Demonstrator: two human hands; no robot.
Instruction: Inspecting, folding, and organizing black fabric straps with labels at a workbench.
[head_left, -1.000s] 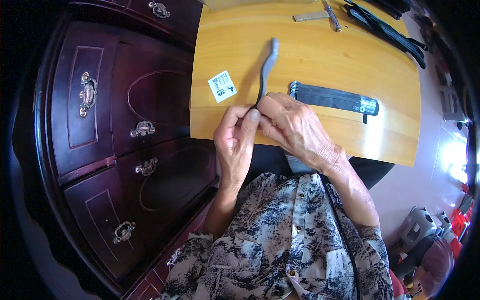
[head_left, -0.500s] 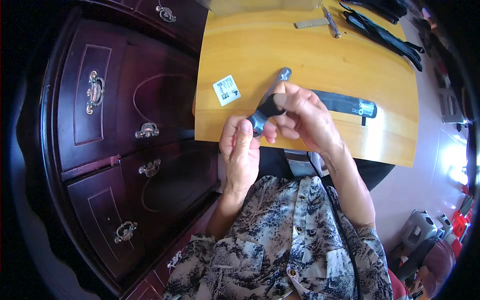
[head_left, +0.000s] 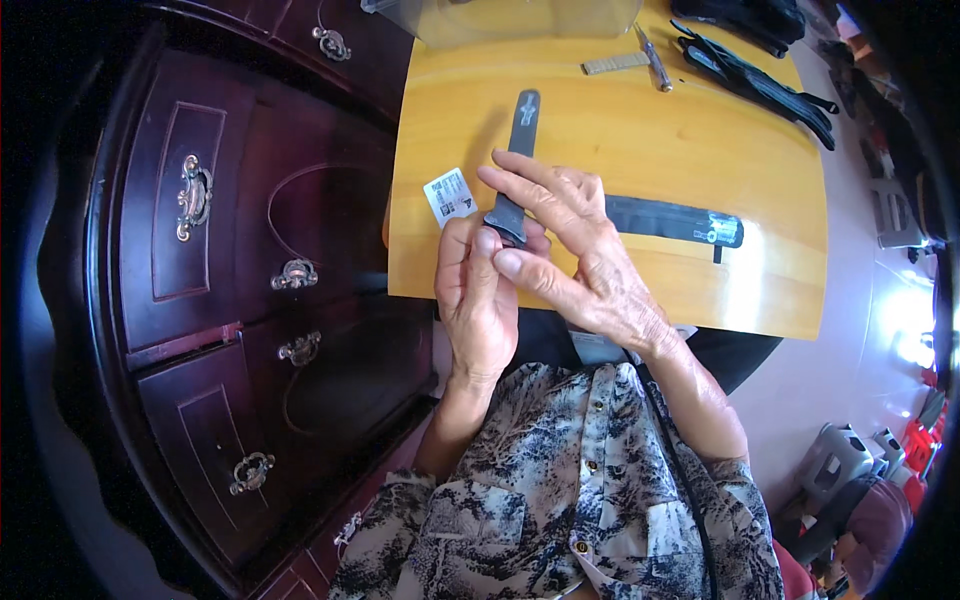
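My left hand (head_left: 474,295) is closed on the lower end of a dark grey strap (head_left: 522,130), its thumb pressed on the folded part. The strap's rounded far end, with a pale print, points away from me over the table. Stretched out above the strap's lower part, my right hand (head_left: 590,265) has its fingers apart and its thumb near my left thumb; whether it touches the strap I cannot tell. Just left of the strap lies a white printed card (head_left: 450,195). A second dark strap (head_left: 660,218) lies flat, right of my right hand, with a small black tab.
The yellow wooden table (head_left: 600,120) holds a beige strip (head_left: 614,64), a slim pointed tool (head_left: 656,62) and bundled black straps (head_left: 760,90). A clear plastic container (head_left: 520,18) stands at its far edge. A dark cabinet (head_left: 240,210) borders the left. Grey stools (head_left: 838,460) and another person (head_left: 878,525) are at right.
The strap, bent between both hands before, now extends straight away from me. My right hand has let go of its bent part and spread its fingers. My left hand keeps its grip.
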